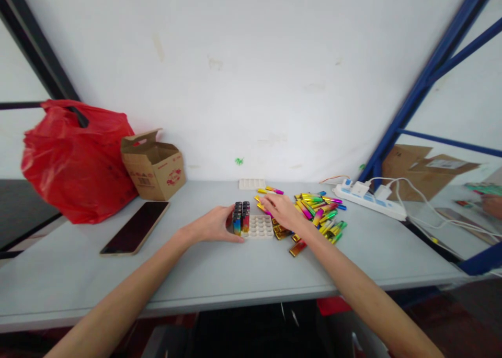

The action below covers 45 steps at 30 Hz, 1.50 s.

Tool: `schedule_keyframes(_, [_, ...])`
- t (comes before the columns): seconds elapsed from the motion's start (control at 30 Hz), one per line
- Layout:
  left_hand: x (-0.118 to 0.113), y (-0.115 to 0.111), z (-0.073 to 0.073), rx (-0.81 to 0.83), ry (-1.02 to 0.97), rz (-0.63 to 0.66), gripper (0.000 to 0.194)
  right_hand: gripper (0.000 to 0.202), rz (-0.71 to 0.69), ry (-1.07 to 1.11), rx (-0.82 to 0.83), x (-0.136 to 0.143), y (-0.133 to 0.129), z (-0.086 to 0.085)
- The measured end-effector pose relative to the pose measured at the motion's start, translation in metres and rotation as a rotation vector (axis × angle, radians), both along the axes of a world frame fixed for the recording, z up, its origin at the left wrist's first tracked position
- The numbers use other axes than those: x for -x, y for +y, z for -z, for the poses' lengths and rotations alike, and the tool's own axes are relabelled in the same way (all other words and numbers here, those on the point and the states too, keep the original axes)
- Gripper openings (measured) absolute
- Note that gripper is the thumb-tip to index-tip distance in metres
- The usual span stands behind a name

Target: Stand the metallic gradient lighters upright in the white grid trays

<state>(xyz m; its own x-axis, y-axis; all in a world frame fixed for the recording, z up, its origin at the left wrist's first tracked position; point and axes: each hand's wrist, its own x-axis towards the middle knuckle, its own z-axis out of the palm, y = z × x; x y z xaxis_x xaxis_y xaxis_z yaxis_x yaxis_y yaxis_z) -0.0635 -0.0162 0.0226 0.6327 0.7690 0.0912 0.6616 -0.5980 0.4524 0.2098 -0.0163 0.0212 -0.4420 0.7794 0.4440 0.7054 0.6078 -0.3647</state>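
A white tray (261,227) with rows of round holes lies on the table in front of me. Two rows of lighters (237,223), blue and red with black tops, stand upright at its left end. My left hand (218,223) curves around that end, thumb at the tray's near corner and fingers behind the lighters. To the right lies a loose pile of shiny lighters (319,217) in yellow, green, magenta and orange. My right hand (279,209) is at the pile's left edge, its fingers closed on a yellow and magenta lighter (263,207), partly hidden by them.
A second white tray (251,183) sits by the wall, with a few loose lighters near it. On the left are a phone (135,228), an open cardboard box (155,167) and a red plastic bag (80,162). A power strip (371,201) with cables lies at right.
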Motion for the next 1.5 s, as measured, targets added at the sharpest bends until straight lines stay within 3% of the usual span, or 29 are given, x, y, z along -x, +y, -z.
schedule_keyframes(0.13, [0.0, 0.001, 0.001, -0.008, -0.01, 0.004, 0.067, 0.019, 0.158, -0.13, -0.055, -0.029, 0.047, 0.003])
schedule_keyframes(0.27, [0.001, 0.003, 0.004, -0.026, -0.01, 0.005, 0.068, 0.022, 0.133, -0.29, 0.041, -0.038, 0.077, 0.007])
schedule_keyframes(0.6, [0.001, 0.002, 0.002, -0.001, -0.002, 0.017, 0.069, 0.01, 0.158, -0.308, 0.098, -0.053, 0.053, 0.012])
schedule_keyframes(0.7, [0.001, 0.001, 0.001, 0.015, -0.015, 0.023, 0.068, 0.01, 0.146, -0.113, 0.106, -0.064, 0.049, 0.006])
schedule_keyframes(0.8, [0.0, 0.0, -0.001, 0.014, -0.006, 0.016, 0.068, 0.023, 0.102, 0.228, 0.177, -0.069, 0.048, -0.001])
schedule_keyframes(0.93, [0.0, -0.001, -0.002, 0.013, 0.0, -0.005, 0.068, 0.043, 0.015, 0.719, 0.317, -0.061, 0.046, -0.005])
schedule_keyframes(1.07, [0.0, -0.001, -0.002, 0.01, -0.01, -0.007, 0.066, 0.05, 0.019, 1.027, 0.454, -0.046, 0.037, -0.005])
schedule_keyframes(1.2, [0.001, 0.0, -0.001, 0.02, -0.018, 0.01, 0.065, 0.052, 0.005, 1.195, 0.594, -0.035, 0.028, -0.005])
schedule_keyframes(1.33, [0.001, 0.001, -0.001, 0.032, -0.021, 0.013, 0.064, 0.048, -0.013, 1.278, 0.63, -0.024, 0.021, -0.006])
schedule_keyframes(1.5, [0.001, 0.0, -0.001, 0.03, -0.013, 0.014, 0.066, 0.046, -0.152, 1.133, 0.702, -0.01, 0.006, -0.006])
